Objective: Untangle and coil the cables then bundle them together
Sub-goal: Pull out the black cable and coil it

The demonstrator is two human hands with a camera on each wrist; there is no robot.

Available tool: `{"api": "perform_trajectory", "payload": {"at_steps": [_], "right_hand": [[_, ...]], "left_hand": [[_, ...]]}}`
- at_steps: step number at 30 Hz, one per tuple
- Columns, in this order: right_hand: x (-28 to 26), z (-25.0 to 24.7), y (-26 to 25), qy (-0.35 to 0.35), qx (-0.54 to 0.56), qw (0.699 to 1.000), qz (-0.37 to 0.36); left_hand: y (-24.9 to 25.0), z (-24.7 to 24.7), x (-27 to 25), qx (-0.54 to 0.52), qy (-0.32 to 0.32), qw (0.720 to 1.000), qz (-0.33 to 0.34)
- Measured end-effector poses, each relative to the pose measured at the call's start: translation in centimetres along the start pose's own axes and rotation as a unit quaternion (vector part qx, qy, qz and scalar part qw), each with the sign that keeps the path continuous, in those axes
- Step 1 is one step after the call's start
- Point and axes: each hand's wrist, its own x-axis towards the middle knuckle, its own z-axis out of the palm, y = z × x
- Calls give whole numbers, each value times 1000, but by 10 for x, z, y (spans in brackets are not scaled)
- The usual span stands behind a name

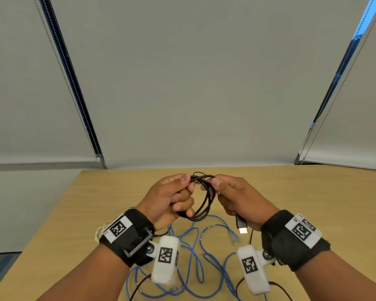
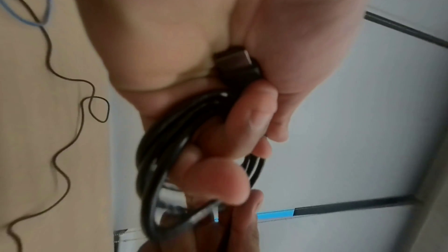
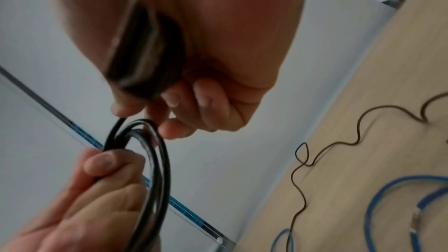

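Note:
A black cable is wound into a small coil held above the table. My left hand grips the coil, thumb on top, fingers curled through the loops. My right hand pinches the coil's top and holds the cable's end, whose USB plug sticks out below the palm. In the right wrist view the coil hangs between both hands, and the plug lies against the palm. A blue cable lies loose and tangled on the table beneath my wrists.
The wooden table runs back to grey window blinds. A thin dark wire snakes over the table near the blue cable. A tuft of white string lies by my left wristband.

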Motion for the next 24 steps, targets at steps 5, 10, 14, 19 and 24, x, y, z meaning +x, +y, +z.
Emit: {"api": "perform_trajectory", "payload": {"at_steps": [5,10,14,19,24], "right_hand": [[2,3,1,-1,57,998,38],[4,-5,-1,20,-78,996,38],[10,-12,-2,67,-113,991,10],[8,-8,4,31,-189,981,-23],[16,-1,4,66,-67,996,3]], "left_hand": [[-14,-4,6,181,89,978,60],[-20,-5,3,237,111,963,62],[-25,-4,0,154,90,984,11],[-26,0,-3,37,114,993,-7],[-34,2,-3,24,119,992,-16]]}}
